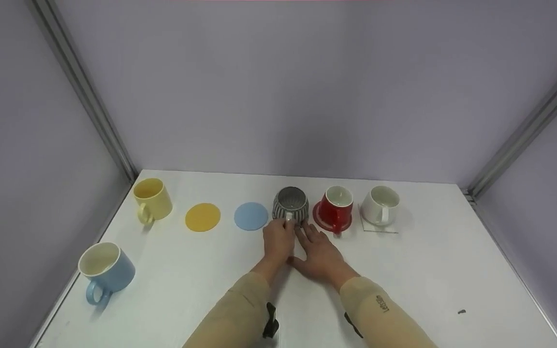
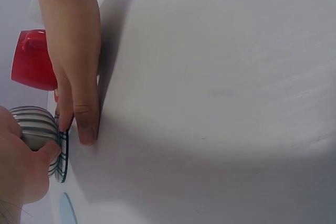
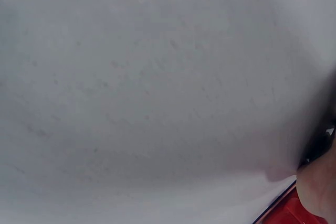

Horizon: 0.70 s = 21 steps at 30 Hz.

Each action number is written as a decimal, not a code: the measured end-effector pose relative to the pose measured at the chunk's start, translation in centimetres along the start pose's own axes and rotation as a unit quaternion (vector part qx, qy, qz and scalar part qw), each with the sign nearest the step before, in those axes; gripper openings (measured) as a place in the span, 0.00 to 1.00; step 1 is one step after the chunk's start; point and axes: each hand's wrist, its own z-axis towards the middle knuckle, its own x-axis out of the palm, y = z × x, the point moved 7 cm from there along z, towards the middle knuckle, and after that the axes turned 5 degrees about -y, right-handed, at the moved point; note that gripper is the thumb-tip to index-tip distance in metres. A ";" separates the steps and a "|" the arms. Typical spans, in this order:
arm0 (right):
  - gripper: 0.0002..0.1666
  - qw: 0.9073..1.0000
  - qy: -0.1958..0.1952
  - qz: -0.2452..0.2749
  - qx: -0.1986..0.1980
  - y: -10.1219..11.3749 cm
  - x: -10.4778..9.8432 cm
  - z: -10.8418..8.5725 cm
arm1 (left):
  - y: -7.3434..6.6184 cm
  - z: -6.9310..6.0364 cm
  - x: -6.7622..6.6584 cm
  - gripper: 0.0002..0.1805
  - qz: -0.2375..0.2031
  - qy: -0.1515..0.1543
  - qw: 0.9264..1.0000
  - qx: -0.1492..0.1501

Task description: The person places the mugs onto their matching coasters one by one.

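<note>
Beige sleeves [image 1: 235, 311] reached forward over a white desk [image 1: 418, 280], its top faintly marked, with a small dark speck [image 1: 461, 311] at the right. Pale grey-lilac walls [image 1: 283, 87] rose behind and at both sides, metal posts [image 1: 85, 92] lining the corners. Of the hands, the left hand [image 1: 278, 239] pinched the handle [image 1: 289, 216] of a grey striped mug [image 1: 292, 203]; the right hand [image 1: 319, 256] held nothing, fingers stretched out, tips beside a plaid coaster [image 2: 65, 156] under that mug. Upright, rim uppermost, the mug had its long axis vertical and its handle towards the person. It stood near the desk's back edge, between a blue coaster [image 1: 251, 216] and a red mug [image 1: 335, 212].
</note>
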 end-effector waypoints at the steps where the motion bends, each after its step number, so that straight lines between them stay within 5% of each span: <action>1: 0.55 1.000 0.000 0.002 0.000 0.1 0.0 0.0 | 0.0 -0.1 -0.2 0.15 -0.001 0.000 1.000 0.000; 9: 0.55 1.000 -0.004 0.010 0.010 0.1 -0.2 -0.1 | -1.2 -0.7 -2.7 0.12 0.010 -0.019 1.000 0.005; 16: 0.56 1.000 -0.005 0.029 0.008 0.5 -0.4 0.4 | -1.8 -2.2 -8.0 0.19 -0.006 -0.086 0.996 0.034; 21: 0.57 0.999 0.021 0.027 0.026 -0.1 0.1 0.0 | -0.8 -4.3 -11.4 0.22 -0.027 -0.113 0.993 0.027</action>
